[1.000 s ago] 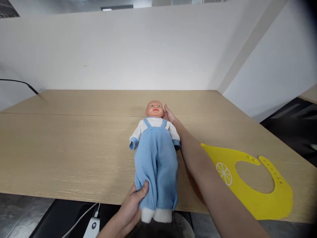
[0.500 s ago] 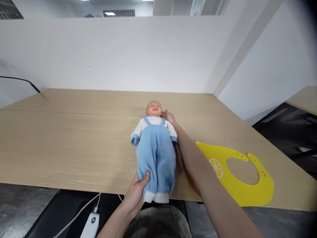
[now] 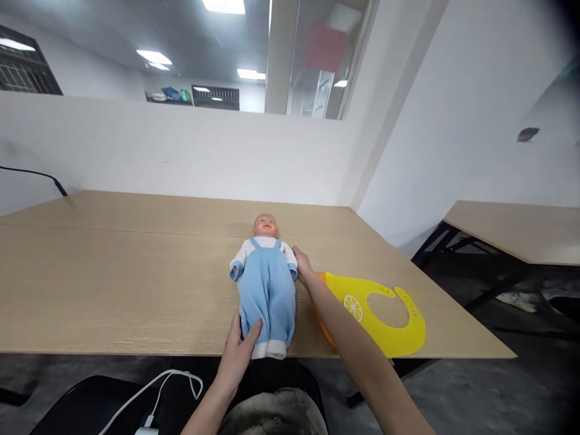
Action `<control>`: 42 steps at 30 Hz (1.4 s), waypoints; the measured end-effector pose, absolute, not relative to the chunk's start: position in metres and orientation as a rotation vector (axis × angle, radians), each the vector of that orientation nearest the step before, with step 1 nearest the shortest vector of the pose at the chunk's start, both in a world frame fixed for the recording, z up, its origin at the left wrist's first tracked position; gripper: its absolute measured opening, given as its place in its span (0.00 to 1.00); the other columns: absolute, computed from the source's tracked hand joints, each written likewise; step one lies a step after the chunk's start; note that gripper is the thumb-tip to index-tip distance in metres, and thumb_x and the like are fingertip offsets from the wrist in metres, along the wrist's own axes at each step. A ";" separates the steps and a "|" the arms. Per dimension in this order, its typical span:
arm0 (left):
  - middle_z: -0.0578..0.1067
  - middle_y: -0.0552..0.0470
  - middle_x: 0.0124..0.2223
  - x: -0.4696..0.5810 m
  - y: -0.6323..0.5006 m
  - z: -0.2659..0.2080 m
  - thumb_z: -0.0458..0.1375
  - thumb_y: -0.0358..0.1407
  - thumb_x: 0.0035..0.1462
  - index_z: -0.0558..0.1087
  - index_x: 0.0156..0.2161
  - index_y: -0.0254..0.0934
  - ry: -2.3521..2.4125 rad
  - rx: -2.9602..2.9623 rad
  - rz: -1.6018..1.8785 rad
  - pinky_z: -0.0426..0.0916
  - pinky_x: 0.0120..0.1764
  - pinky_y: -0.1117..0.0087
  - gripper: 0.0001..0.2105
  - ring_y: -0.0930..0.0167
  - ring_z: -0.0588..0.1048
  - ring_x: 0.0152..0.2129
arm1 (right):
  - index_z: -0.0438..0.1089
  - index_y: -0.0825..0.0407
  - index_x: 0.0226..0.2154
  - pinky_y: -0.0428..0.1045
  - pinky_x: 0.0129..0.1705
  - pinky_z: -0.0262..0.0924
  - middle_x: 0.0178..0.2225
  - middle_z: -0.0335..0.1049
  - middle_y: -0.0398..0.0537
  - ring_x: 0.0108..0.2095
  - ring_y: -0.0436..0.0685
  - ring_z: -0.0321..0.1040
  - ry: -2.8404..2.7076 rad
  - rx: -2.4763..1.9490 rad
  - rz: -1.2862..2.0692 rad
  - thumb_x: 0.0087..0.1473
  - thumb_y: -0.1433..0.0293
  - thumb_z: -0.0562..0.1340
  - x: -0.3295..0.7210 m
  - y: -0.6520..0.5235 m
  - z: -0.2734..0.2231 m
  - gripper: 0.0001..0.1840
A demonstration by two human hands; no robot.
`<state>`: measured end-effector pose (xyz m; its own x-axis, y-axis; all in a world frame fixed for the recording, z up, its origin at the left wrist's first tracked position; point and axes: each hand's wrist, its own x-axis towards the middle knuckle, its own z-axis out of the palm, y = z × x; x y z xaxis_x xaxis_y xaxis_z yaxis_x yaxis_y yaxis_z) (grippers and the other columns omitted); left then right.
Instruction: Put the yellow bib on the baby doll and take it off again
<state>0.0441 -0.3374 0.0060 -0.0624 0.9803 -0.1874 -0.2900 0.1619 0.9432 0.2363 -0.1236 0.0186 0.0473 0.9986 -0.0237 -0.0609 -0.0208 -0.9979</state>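
Baby doll (image 3: 267, 284) in lt-blue dungarees + white top lies on its back on the wood-effect table (image 3: 136, 278), approx. mid-width, head toward the white partition (image 3: 217, 154), white cuffs at the front edge. L hand (image 3: 238, 345) loosely open at the lower leg: thumb on the fabric, fingers spread along the outer side, no tight grip. R hand (image 3: 302, 261) is up against the sleeve on that side, fingers slightly bent; tips partly hidden, so can't tell if it has hold of anything. Yellow bib w/ lemon-slice print (image 3: 394, 339) lies flat to the R, partly under the R forearm in view. White cable (image 3: 136, 399) below the table edge, L.
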 end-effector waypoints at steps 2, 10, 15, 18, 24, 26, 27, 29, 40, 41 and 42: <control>0.64 0.39 0.62 0.034 -0.345 0.000 0.60 0.45 0.55 0.60 0.60 0.36 1.218 1.044 1.262 0.57 0.60 0.60 0.29 0.60 0.63 0.59 | 0.67 0.52 0.28 0.48 0.36 0.63 0.25 0.72 0.43 0.31 0.53 0.68 -1.068 -1.214 1.234 0.54 0.64 0.56 0.241 -0.148 0.029 0.10; 0.56 0.41 0.61 0.024 -0.376 -0.005 0.57 0.31 0.57 0.70 0.53 0.48 1.409 2.278 1.410 0.66 0.51 0.50 0.19 0.56 0.61 0.57 | 0.68 0.51 0.46 0.54 0.52 0.62 0.49 0.70 0.53 0.51 0.60 0.66 -1.373 -1.181 0.761 0.52 0.60 0.61 0.252 -0.291 0.025 0.19; 0.60 0.39 0.58 0.036 -0.364 -0.005 0.58 0.27 0.55 0.74 0.47 0.44 1.321 2.687 1.448 0.70 0.45 0.53 0.15 0.55 0.64 0.52 | 0.66 0.49 0.50 0.56 0.54 0.62 0.55 0.65 0.54 0.56 0.62 0.62 -1.554 -1.191 0.640 0.53 0.61 0.62 0.246 -0.339 -0.012 0.22; 0.63 0.39 0.55 0.038 -0.357 -0.006 0.58 0.26 0.55 0.74 0.42 0.40 1.234 2.730 1.490 0.71 0.44 0.56 0.11 0.57 0.65 0.50 | 0.66 0.51 0.49 0.56 0.53 0.63 0.52 0.67 0.56 0.54 0.62 0.65 -1.484 -1.206 0.692 0.55 0.60 0.60 0.244 -0.338 -0.021 0.20; 0.65 0.40 0.52 0.046 -0.357 0.000 0.57 0.25 0.56 0.75 0.39 0.39 1.178 2.580 1.543 0.71 0.43 0.59 0.08 0.60 0.67 0.47 | 0.67 0.51 0.46 0.54 0.50 0.66 0.48 0.69 0.55 0.49 0.60 0.68 -1.453 -1.156 0.779 0.56 0.60 0.60 0.244 -0.334 -0.017 0.18; 0.66 0.41 0.51 0.049 -0.358 0.000 0.57 0.25 0.56 0.75 0.38 0.40 1.164 2.563 1.587 0.71 0.42 0.60 0.09 0.62 0.67 0.46 | 0.67 0.51 0.46 0.54 0.49 0.66 0.49 0.69 0.55 0.48 0.60 0.69 -1.476 -1.144 0.778 0.56 0.60 0.60 0.244 -0.336 -0.015 0.17; 0.66 0.42 0.51 0.049 -0.358 0.000 0.57 0.25 0.56 0.76 0.38 0.40 1.160 2.559 1.608 0.71 0.42 0.60 0.09 0.62 0.68 0.46 | 0.67 0.52 0.46 0.53 0.48 0.67 0.49 0.68 0.55 0.48 0.60 0.69 -1.489 -1.140 0.774 0.56 0.61 0.60 0.243 -0.338 -0.014 0.17; 0.67 0.43 0.50 0.050 -0.359 -0.001 0.57 0.24 0.56 0.76 0.39 0.41 1.148 2.551 1.644 0.71 0.42 0.61 0.11 0.63 0.68 0.45 | 0.67 0.52 0.46 0.53 0.48 0.67 0.50 0.68 0.55 0.48 0.60 0.69 -1.505 -1.134 0.756 0.56 0.61 0.60 0.243 -0.340 -0.012 0.17; 0.68 0.41 0.50 0.038 -0.360 -0.019 0.56 0.26 0.57 0.72 0.51 0.42 1.229 2.591 1.692 0.72 0.43 0.63 0.17 0.65 0.71 0.43 | 0.66 0.51 0.46 0.52 0.47 0.67 0.49 0.67 0.55 0.48 0.59 0.69 -1.513 -1.128 0.734 0.57 0.62 0.58 0.243 -0.340 -0.011 0.16; 0.69 0.41 0.50 0.034 -0.359 -0.024 0.56 0.27 0.58 0.71 0.53 0.41 1.262 2.581 1.650 0.73 0.42 0.64 0.18 0.66 0.72 0.42 | 0.66 0.51 0.47 0.52 0.47 0.67 0.49 0.67 0.55 0.48 0.59 0.69 -1.527 -1.121 0.734 0.56 0.63 0.58 0.243 -0.341 -0.011 0.16; 0.70 0.41 0.48 0.029 -0.359 -0.029 0.55 0.28 0.58 0.70 0.54 0.41 1.291 2.558 1.597 0.73 0.42 0.65 0.18 0.66 0.73 0.41 | 0.66 0.51 0.48 0.52 0.47 0.67 0.50 0.67 0.55 0.48 0.59 0.68 -1.543 -1.114 0.726 0.56 0.63 0.59 0.243 -0.342 -0.011 0.17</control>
<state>0.0292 -0.3593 -0.0293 0.2202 0.5433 0.8101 0.6782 -0.6822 0.2732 0.2433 -0.3417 -0.0112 -0.0156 0.9190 0.3940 0.2819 0.3821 -0.8801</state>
